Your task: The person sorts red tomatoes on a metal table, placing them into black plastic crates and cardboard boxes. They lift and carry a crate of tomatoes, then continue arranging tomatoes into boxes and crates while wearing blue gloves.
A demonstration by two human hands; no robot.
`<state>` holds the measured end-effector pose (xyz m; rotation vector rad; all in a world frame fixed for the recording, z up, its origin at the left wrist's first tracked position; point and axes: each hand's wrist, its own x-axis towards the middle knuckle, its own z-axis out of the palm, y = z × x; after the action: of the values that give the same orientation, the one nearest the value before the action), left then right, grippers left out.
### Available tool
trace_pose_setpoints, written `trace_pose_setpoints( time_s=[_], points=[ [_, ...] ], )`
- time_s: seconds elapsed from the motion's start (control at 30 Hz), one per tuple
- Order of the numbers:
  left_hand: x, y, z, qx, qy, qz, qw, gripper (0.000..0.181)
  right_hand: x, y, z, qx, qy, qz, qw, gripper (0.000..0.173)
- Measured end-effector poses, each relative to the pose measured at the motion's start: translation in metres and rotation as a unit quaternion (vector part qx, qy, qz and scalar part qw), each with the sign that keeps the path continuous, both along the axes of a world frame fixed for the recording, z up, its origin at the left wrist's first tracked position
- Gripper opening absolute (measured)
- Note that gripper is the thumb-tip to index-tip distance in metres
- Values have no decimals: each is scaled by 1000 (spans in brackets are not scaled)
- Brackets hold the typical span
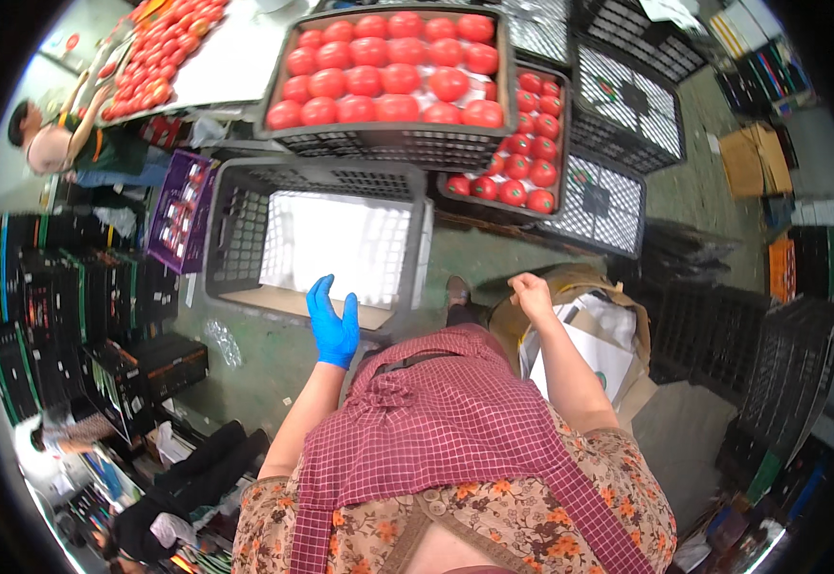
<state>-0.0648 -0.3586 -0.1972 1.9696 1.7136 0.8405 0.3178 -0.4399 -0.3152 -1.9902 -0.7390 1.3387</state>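
My left hand [334, 326], in a blue glove, is raised with its fingers apart and holds nothing. It is over or beside the near edge of a black plastic crate [295, 313]. White sheet lining [338, 244] covers the crate's bottom, and a strip of brown cardboard [359, 311] shows along its near side. My bare right hand [531, 295] has curled fingers, and no object shows in it. Below that hand stands a brown sack [639, 316] with white paper and cardboard pieces [582, 351] in it. Beyond the crate, another black crate [388, 129] holds rows of red tomatoes [369, 52].
A lower crate of tomatoes [517, 166] sits at the right, beside black lattice crates [603, 204]. Loose tomatoes [159, 64] lie on a white table [227, 57], where a person [112, 143] works. A purple crate [205, 208] adjoins the lined crate. Stacked boxes [65, 294] stand left.
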Motion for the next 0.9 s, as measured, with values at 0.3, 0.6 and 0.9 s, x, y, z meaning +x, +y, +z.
trace_pose_setpoints(
  time_s=[0.3,0.6,0.9],
  points=[
    [-171,-57,-2,1,-135,121,983,53,-199,125,104,293,-332,101,891,40],
    [-377,-97,-14,-77,-182,278,940,52,-389,176,95,287,-326,221,873,45],
    [-456,21,-26,-157,-175,157,959,45,-391,345,187,386,-488,124,772,30]
  ],
)
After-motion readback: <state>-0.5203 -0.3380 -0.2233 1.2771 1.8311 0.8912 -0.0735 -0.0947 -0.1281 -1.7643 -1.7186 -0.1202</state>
